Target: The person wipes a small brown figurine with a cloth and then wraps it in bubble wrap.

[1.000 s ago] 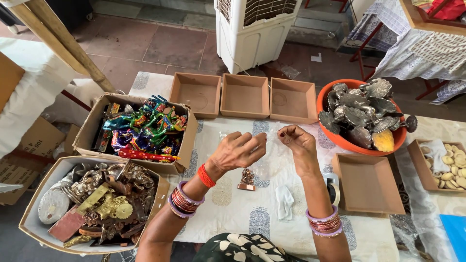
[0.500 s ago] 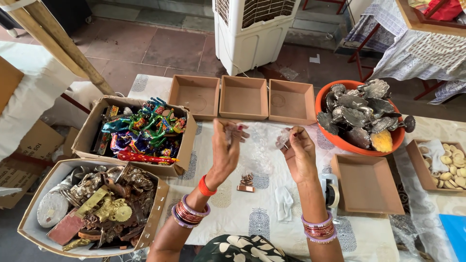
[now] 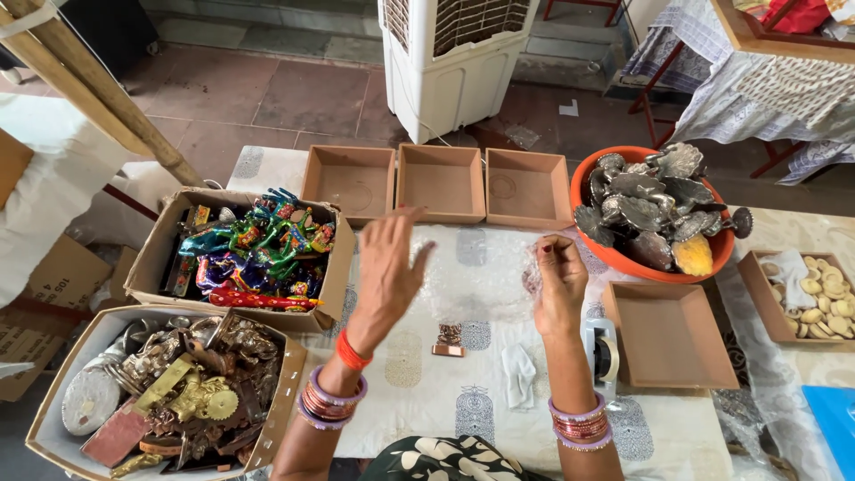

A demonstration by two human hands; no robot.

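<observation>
A white air cooler [image 3: 454, 62] stands on the tiled floor beyond the table [image 3: 419, 392], which wears a pale printed cloth. Along the far edge sit three empty brown trays [image 3: 443, 181] side by side, and a fourth empty tray [image 3: 670, 337] lies to the right, just below an orange bowl [image 3: 595, 239] heaped with grey metal leaf-shaped pieces. Further right a small tray [image 3: 757, 289] holds pale round discs and a white cloth. On the left, one cardboard box [image 3: 147, 267] is packed with brightly painted figurines, and nearer still a second box [image 3: 53, 419] is crowded with brass and silver-toned ornaments. A sheet of clear bubble wrap [image 3: 485, 276] is held up over the middle of the table, between the hands. The left hand [image 3: 385, 267] is raised with its fingers loosely spread and the thumb out toward the wrap; I cannot tell whether it touches the sheet. The right hand [image 3: 557, 285] has its fingertips drawn together, pinching the wrap's right edge. Under the wrap, on the cloth between the two forearms, stands a small copper-coloured ornament [image 3: 449, 339], untouched. Beside the right forearm lie a tape dispenser [image 3: 604, 356] and a crumpled white scrap [image 3: 517, 376].
</observation>
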